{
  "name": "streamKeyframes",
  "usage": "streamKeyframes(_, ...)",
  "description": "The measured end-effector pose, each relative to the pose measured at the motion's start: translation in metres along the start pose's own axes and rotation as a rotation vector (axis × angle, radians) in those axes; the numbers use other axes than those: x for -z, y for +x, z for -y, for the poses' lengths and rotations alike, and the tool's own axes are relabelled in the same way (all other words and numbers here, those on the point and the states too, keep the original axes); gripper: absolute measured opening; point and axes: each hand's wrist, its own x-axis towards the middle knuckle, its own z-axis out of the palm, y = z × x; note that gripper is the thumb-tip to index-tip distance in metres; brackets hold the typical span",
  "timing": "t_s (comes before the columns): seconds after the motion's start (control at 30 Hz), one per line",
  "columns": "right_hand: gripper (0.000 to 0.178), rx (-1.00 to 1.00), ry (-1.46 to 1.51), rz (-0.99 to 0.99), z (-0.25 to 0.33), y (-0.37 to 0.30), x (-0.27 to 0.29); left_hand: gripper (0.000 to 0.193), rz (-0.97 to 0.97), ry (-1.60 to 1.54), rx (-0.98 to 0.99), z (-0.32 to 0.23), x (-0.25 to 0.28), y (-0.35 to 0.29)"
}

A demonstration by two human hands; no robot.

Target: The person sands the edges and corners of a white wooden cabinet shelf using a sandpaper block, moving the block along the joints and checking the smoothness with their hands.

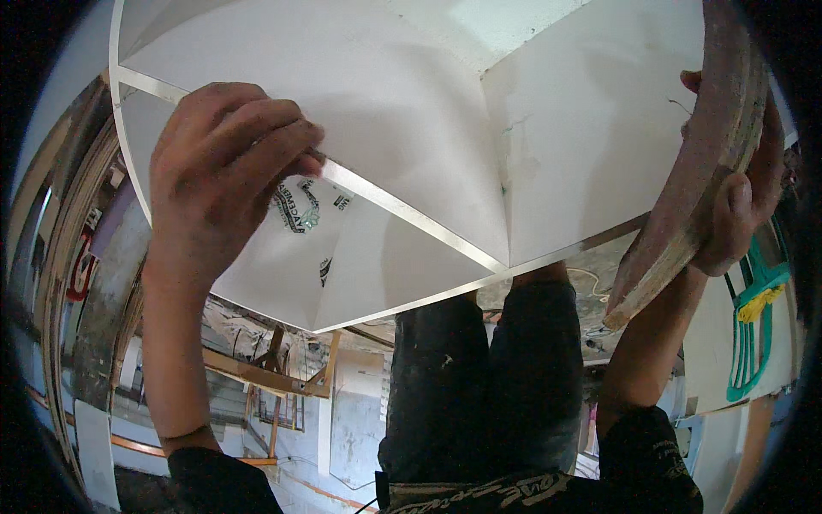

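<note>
A white panelled cabinet or shelf box (411,86) with inner dividers fills the upper part of the view. My left hand (227,163) is closed over the front edge of a slanting white divider panel (402,210), its fingers curled and pressed together. Whether anything small is also between those fingertips is hidden. On the right, my right hand (745,206) grips a thick brown wooden board (698,184) with a rough pale edge. The board stands tilted in front of the box's right side, and its lower end points down toward my legs.
Dark printed film or labels (300,210) lie inside the lower compartment. Stacked boards (64,283) lean at the left. Beyond the box are a wooden frame (274,373) and a pale door-like panel (358,411). A green plastic item with a yellow part (758,304) is at the right.
</note>
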Motion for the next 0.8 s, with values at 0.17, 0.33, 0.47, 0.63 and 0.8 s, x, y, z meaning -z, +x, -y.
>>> streamKeyframes(0.17, 0.096, -0.07, -0.092, -0.04, 0.007, -0.002, -0.01, 0.028, 0.014, 0.075, 0.014, 0.005, 0.01, -0.003)
streamKeyframes(0.33, 0.095, -0.043, -0.037, -0.093, 0.011, -0.002, -0.017, 0.029, 0.091, 0.092, -0.059, 0.011, 0.019, 0.004)
streamKeyframes(0.47, 0.094, -0.01, -0.021, -0.05, -0.007, -0.007, -0.004, 0.025, 0.064, 0.074, -0.048, 0.015, 0.015, 0.0)
streamKeyframes(0.63, 0.098, -0.077, -0.057, -0.076, 0.002, -0.008, -0.005, 0.023, -0.075, 0.146, -0.076, 0.054, 0.022, -0.019)
streamKeyframes(0.8, 0.098, -0.063, -0.089, -0.073, -0.006, -0.007, -0.001, 0.022, -0.166, 0.23, -0.029, 0.075, 0.032, -0.018)
